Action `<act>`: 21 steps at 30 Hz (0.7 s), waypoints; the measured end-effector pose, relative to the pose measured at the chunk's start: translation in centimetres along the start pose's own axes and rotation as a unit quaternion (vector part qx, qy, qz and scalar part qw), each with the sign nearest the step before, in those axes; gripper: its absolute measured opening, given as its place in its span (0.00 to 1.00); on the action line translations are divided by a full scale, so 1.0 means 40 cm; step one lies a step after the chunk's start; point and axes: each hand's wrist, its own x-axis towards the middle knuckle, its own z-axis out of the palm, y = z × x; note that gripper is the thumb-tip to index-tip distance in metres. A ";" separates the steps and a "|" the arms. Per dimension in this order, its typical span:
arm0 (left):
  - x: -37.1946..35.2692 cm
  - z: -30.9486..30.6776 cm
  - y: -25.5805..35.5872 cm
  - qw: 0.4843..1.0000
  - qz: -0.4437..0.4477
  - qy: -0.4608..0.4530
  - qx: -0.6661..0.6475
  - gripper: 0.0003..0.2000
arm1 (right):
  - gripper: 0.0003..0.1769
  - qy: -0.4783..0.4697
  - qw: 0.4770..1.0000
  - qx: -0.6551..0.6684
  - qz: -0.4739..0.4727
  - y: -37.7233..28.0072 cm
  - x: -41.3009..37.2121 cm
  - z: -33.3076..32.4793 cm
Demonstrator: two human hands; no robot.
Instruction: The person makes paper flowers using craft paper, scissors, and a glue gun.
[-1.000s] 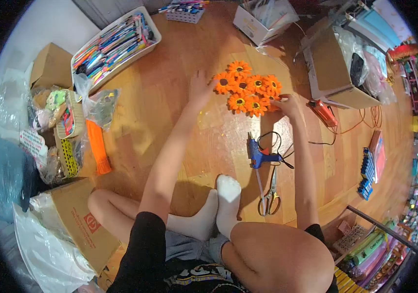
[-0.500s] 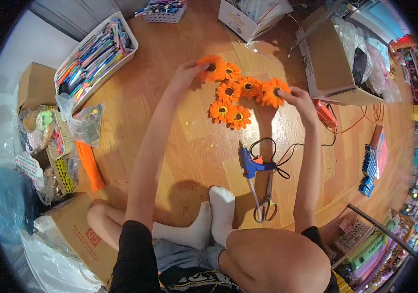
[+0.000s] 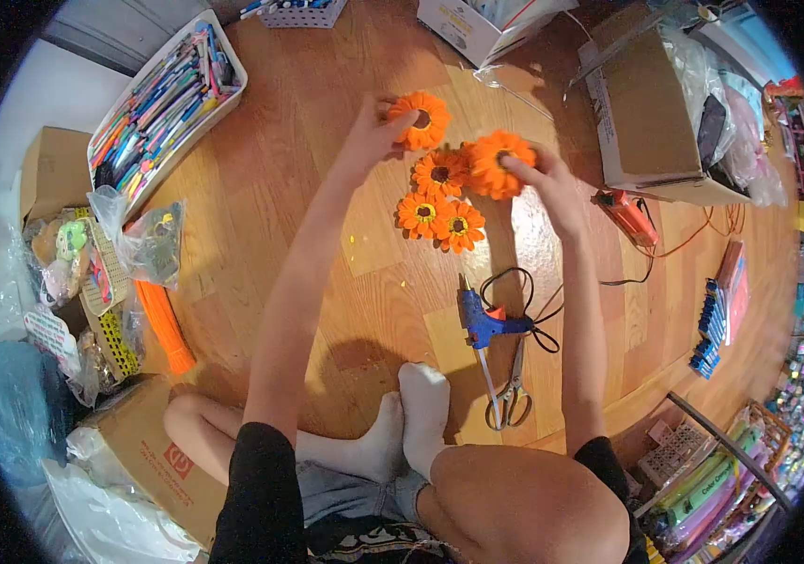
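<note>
My left hand (image 3: 378, 136) pinches an orange flower (image 3: 428, 120) with a dark centre, its thumb at the middle. To its right, my right hand (image 3: 547, 188) is closed on a larger-looking orange flower (image 3: 494, 155), thumb on the dark centre. Below them, several smaller orange flowers (image 3: 439, 175) with yellow and dark centres lie close together on the wooden floor. Some are partly covered by the right-hand flower. Nearer my feet lies a blue glue gun (image 3: 486, 320) with a white glue stick in it. Scissors (image 3: 512, 397) rest beside it.
A white tray of pens (image 3: 167, 113) stands at the upper left, a cardboard box (image 3: 641, 113) at the upper right. An orange power strip (image 3: 629, 218) with cords lies right of my right arm. Orange pipe cleaners (image 3: 165, 324) lie at left.
The right-hand flower has moved left and up, over the smaller flowers. My left hand has shifted slightly, and its flower now faces the camera more fully. The view has tilted a little.
</note>
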 end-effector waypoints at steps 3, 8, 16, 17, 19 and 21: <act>-0.031 -0.017 0.015 0.999 -0.019 -0.028 0.015 0.29 | 0.31 -0.038 0.983 -0.177 -0.006 0.088 0.048 0.028; -0.044 -0.024 0.036 0.974 -0.106 -0.178 0.086 0.30 | 0.29 -0.010 0.965 -0.261 -0.015 0.117 0.058 0.020; -0.036 0.058 0.009 0.839 0.074 -0.203 0.500 0.33 | 0.24 0.003 0.991 -0.020 0.130 -0.004 -0.088 -0.017; -0.035 0.055 0.006 0.839 0.074 -0.203 0.499 0.33 | 0.24 0.003 0.991 -0.022 0.130 -0.003 -0.103 -0.007; -0.029 0.044 -0.004 0.867 0.124 -0.128 0.465 0.31 | 0.25 -0.045 0.989 -0.019 0.142 -0.011 -0.122 0.046; -0.050 0.004 0.013 0.957 0.060 -0.101 0.264 0.26 | 0.27 -0.061 0.986 -0.072 0.135 -0.002 -0.129 0.093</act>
